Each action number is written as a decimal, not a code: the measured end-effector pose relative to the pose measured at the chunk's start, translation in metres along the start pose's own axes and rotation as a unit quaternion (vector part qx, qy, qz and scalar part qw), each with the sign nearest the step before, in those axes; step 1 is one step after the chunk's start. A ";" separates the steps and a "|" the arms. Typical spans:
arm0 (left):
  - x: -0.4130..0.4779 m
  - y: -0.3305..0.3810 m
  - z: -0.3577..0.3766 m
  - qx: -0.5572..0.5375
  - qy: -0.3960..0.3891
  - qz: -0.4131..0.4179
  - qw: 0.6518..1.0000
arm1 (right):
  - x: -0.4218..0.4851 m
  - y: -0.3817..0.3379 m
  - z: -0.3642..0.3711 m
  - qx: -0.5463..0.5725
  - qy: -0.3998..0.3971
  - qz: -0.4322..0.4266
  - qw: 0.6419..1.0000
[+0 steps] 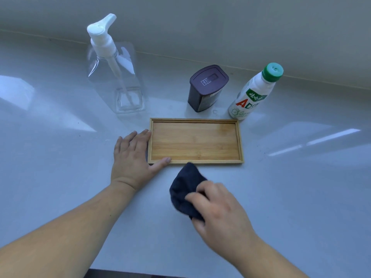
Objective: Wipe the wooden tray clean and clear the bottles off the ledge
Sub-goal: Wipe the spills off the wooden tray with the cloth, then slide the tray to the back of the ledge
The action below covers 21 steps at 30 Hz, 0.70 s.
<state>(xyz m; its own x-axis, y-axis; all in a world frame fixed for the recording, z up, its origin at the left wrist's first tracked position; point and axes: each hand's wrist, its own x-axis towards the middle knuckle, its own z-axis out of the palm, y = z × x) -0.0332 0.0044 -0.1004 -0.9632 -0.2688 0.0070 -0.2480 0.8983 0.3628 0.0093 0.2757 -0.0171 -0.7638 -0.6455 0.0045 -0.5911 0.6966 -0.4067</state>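
An empty rectangular wooden tray point(195, 141) lies flat on the pale ledge point(60, 157). My left hand point(133, 159) rests flat against the tray's left end, with the thumb on its near rim. My right hand point(218, 209) grips a bunched dark blue cloth point(185, 190) just in front of the tray's near edge, off the wood. Behind the tray stand a clear pump bottle point(116, 77) with a white pump head, a dark purple container point(205, 89), and a white bottle point(251, 95) with a green cap and a red-and-green label.
A wall point(200, 27) rises right behind the bottles. The ledge's front edge point(140, 272) runs along the bottom of the view, with a dark gap below it. Bright light patches lie on the ledge at both sides.
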 end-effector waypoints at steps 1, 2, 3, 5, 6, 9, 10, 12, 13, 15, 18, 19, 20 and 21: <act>0.000 0.000 0.000 -0.001 -0.003 0.000 1.000 | -0.008 -0.005 0.010 -0.023 -0.037 -0.014 0.999; -0.001 0.000 -0.001 -0.002 -0.007 0.000 1.000 | -0.015 -0.008 0.019 -0.045 -0.084 -0.023 0.995; -0.001 0.000 -0.002 -0.003 -0.013 0.000 1.000 | -0.020 -0.010 0.026 -0.062 -0.131 -0.028 0.989; -0.002 0.000 -0.006 -0.014 -0.026 -0.001 1.000 | -0.025 -0.011 0.031 -0.062 -0.177 -0.021 0.982; -0.001 0.000 -0.010 -0.025 -0.034 -0.003 0.999 | -0.025 -0.010 0.028 -0.034 -0.171 0.000 0.985; 0.005 0.003 -0.024 -0.073 -0.063 -0.026 0.995 | -0.011 0.006 0.004 0.067 -0.086 0.122 0.987; 0.007 0.005 -0.030 -0.096 -0.073 -0.042 0.992 | -0.003 0.016 -0.005 0.092 -0.045 0.179 0.979; 0.012 0.011 -0.040 -0.156 -0.096 -0.094 0.979 | 0.019 0.040 -0.024 0.174 0.045 0.307 0.934; 0.014 0.014 -0.043 -0.189 -0.109 -0.127 0.968 | 0.031 0.051 -0.031 0.227 0.076 0.368 0.899; 0.016 0.022 -0.050 -0.256 -0.132 -0.185 0.940 | 0.051 0.068 -0.039 0.320 0.094 0.455 0.826; 0.017 0.035 -0.059 -0.356 -0.167 -0.238 0.888 | 0.068 0.075 -0.042 0.403 0.090 0.490 0.768; 0.017 0.039 -0.062 -0.383 -0.175 -0.249 0.872 | 0.072 0.074 -0.043 0.420 0.096 0.488 0.759; 0.016 0.043 -0.065 -0.403 -0.181 -0.259 0.859 | 0.074 0.073 -0.044 0.437 0.104 0.486 0.750; 0.015 0.046 -0.068 -0.414 -0.188 -0.265 0.850 | 0.074 0.072 -0.046 0.455 0.113 0.489 0.735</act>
<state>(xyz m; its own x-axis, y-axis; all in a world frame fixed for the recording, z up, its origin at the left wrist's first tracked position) -0.0516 0.0183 -0.0199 -0.7426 -0.2902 -0.6036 -0.6491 0.0898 0.7554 -0.1019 0.2921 -0.0043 -0.7920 0.1649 -0.5879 0.6105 0.2284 -0.7584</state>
